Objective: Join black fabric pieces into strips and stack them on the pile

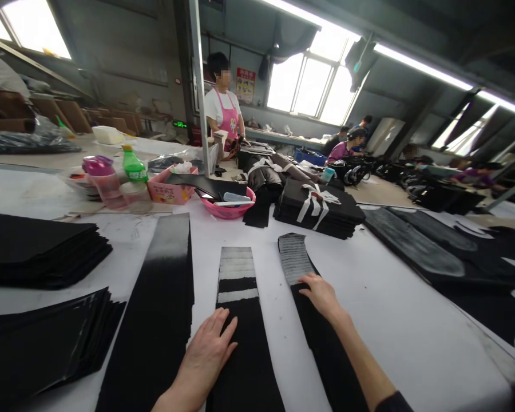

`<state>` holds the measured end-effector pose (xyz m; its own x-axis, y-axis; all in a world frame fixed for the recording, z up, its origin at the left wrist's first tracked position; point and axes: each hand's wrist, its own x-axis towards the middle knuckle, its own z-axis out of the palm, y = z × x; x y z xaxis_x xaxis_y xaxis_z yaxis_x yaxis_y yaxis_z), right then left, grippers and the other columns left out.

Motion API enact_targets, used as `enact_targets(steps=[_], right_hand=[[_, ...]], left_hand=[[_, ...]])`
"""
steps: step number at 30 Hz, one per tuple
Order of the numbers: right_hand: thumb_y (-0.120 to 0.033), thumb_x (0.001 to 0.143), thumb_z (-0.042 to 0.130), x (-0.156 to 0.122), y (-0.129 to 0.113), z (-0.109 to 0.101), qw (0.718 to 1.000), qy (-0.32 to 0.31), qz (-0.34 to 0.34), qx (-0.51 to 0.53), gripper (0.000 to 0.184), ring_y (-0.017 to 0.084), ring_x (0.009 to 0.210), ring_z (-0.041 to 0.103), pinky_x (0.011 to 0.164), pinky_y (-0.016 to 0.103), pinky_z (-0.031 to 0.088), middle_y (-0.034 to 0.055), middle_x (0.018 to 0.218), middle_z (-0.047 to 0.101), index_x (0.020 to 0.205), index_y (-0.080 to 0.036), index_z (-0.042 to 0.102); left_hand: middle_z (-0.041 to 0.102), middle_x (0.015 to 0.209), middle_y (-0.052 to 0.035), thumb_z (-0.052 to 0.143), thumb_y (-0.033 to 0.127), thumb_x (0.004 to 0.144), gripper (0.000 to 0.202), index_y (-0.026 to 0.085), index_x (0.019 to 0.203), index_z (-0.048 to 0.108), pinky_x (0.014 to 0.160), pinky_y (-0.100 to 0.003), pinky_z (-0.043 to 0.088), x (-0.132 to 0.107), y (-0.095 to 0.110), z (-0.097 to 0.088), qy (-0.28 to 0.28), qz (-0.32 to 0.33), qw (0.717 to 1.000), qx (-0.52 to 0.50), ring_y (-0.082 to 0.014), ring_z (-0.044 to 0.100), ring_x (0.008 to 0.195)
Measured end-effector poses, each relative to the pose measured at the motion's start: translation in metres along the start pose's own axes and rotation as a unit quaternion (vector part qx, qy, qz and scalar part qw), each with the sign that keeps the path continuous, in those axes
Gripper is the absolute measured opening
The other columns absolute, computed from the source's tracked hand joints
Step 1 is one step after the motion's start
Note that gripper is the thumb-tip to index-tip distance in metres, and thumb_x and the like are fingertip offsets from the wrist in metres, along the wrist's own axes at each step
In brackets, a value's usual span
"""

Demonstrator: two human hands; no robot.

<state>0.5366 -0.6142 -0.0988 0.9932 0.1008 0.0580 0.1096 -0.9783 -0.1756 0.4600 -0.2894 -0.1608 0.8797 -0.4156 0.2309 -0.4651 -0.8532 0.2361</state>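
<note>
Three long black fabric-like pieces lie lengthwise before me on a white tabletop. My left hand [212,350] rests on the middle black strip [244,349], its fingers stretched out and nothing visibly gripped. That strip has pale grey bands [237,263] across its far end. To the right, my right hand [320,294] touches the curved black strip [315,337] just below its grey streaked end [294,257]; the fingers are extended and a little apart. A wider stack of black pieces [154,320] lies left of my left hand.
More black stacks [38,246] lie at the left. Beyond are a pink basket [227,210], a green-capped bottle [134,166], a pink box [169,189] and a tied black bundle [317,209]. Large dark pieces [446,257] cover the right side. A person in a pink apron [228,117] stands behind.
</note>
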Motion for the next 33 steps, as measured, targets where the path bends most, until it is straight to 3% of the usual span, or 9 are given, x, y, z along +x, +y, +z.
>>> enact_targets(steps=[5, 10, 15, 20, 23, 25, 28, 30, 33], right_hand=[[-0.019, 0.078, 0.069, 0.014, 0.023, 0.011, 0.999, 0.001, -0.039, -0.028, 0.018, 0.019, 0.095, 0.059, 0.072, 0.027, 0.045, -0.0003, 0.094, 0.062, 0.094, -0.027, 0.068], [-0.017, 0.074, 0.072, 0.013, 0.02, 0.01, 0.995, 0.023, -0.081, -0.057, 0.016, 0.019, 0.092, 0.055, 0.074, 0.028, 0.043, -0.0002, 0.09, 0.058, 0.085, -0.023, 0.062], [-0.013, 0.074, 0.071, 0.006, 0.014, 0.006, 0.99, 0.056, -0.109, -0.067, 0.021, 0.02, 0.091, 0.052, 0.077, 0.032, 0.04, 0.001, 0.093, 0.057, 0.083, -0.023, 0.055], [-0.008, 0.076, 0.066, -0.002, 0.016, 0.008, 0.987, 0.071, -0.138, -0.046, 0.022, 0.02, 0.095, 0.053, 0.084, 0.034, 0.038, -0.0002, 0.091, 0.06, 0.084, -0.023, 0.053], [-0.005, 0.077, 0.064, -0.004, 0.019, 0.01, 0.984, 0.081, -0.154, -0.027, 0.022, 0.02, 0.098, 0.054, 0.085, 0.034, 0.039, -0.0002, 0.091, 0.061, 0.085, -0.022, 0.052], [-0.005, 0.077, 0.063, -0.003, 0.022, 0.011, 0.982, 0.089, -0.164, -0.014, 0.021, 0.021, 0.099, 0.054, 0.085, 0.034, 0.039, 0.0007, 0.091, 0.062, 0.084, -0.022, 0.052], [-0.005, 0.079, 0.062, -0.004, 0.024, 0.012, 0.98, 0.1, -0.173, 0.001, 0.019, 0.021, 0.102, 0.055, 0.087, 0.035, 0.04, 0.0027, 0.093, 0.064, 0.086, -0.02, 0.053], [-0.006, 0.08, 0.063, -0.009, 0.025, 0.012, 0.98, 0.104, -0.172, 0.003, 0.018, 0.02, 0.103, 0.056, 0.09, 0.035, 0.04, 0.0032, 0.095, 0.065, 0.089, -0.02, 0.056], [-0.012, 0.083, 0.065, -0.017, 0.028, 0.013, 0.98, 0.097, -0.171, -0.01, 0.02, 0.017, 0.105, 0.057, 0.095, 0.032, 0.039, 0.0013, 0.099, 0.067, 0.1, -0.022, 0.058]], left_hand=[[0.054, 0.136, -0.01, 0.059, 0.016, 0.083, 0.043, 0.025, 0.125, 0.058, 0.105, -0.045, 0.044, -0.002, -0.003, 0.001, -0.009, 0.0, 1.0, -0.012, -0.0283, 0.049, 0.128], [0.055, 0.134, -0.0098, 0.063, 0.017, 0.08, 0.041, 0.025, 0.12, 0.06, 0.104, -0.045, 0.044, 0.0, 0.0, 0.0, -0.024, -0.023, 0.999, -0.006, -0.0281, 0.05, 0.127], [0.054, 0.133, -0.0157, 0.068, 0.014, 0.074, 0.042, 0.018, 0.116, 0.063, 0.107, -0.046, 0.04, 0.008, 0.006, -0.016, -0.049, -0.03, 0.998, 0.028, -0.0309, 0.046, 0.129], [0.055, 0.13, -0.0191, 0.08, 0.021, 0.062, 0.054, 0.016, 0.113, 0.062, 0.107, -0.052, 0.036, 0.031, 0.026, -0.042, -0.154, 0.036, 0.987, 0.022, -0.0374, 0.046, 0.128], [0.061, 0.12, -0.0154, 0.081, 0.029, 0.065, 0.049, 0.017, 0.108, 0.062, 0.104, -0.048, 0.039, 0.063, 0.051, -0.046, -0.147, 0.12, 0.982, -0.014, -0.0336, 0.053, 0.118], [0.064, 0.113, -0.0131, 0.079, 0.028, 0.067, 0.043, 0.017, 0.105, 0.061, 0.1, -0.044, 0.042, 0.091, 0.068, -0.037, -0.131, 0.165, 0.977, -0.041, -0.0304, 0.058, 0.11], [0.053, 0.134, -0.015, 0.076, 0.022, 0.071, 0.058, 0.018, 0.123, 0.051, 0.103, -0.04, 0.04, 0.132, 0.087, -0.012, -0.099, 0.187, 0.974, -0.083, -0.0291, 0.049, 0.125], [0.042, 0.145, -0.0154, 0.071, 0.017, 0.075, 0.066, 0.018, 0.134, 0.042, 0.108, -0.042, 0.034, 0.149, 0.096, 0.007, -0.083, 0.18, 0.974, -0.106, -0.0281, 0.04, 0.134], [0.045, 0.142, -0.0175, 0.067, 0.02, 0.077, 0.065, 0.015, 0.136, 0.039, 0.108, -0.045, 0.034, 0.16, 0.102, 0.033, -0.092, 0.215, 0.962, -0.141, -0.0295, 0.041, 0.133]])
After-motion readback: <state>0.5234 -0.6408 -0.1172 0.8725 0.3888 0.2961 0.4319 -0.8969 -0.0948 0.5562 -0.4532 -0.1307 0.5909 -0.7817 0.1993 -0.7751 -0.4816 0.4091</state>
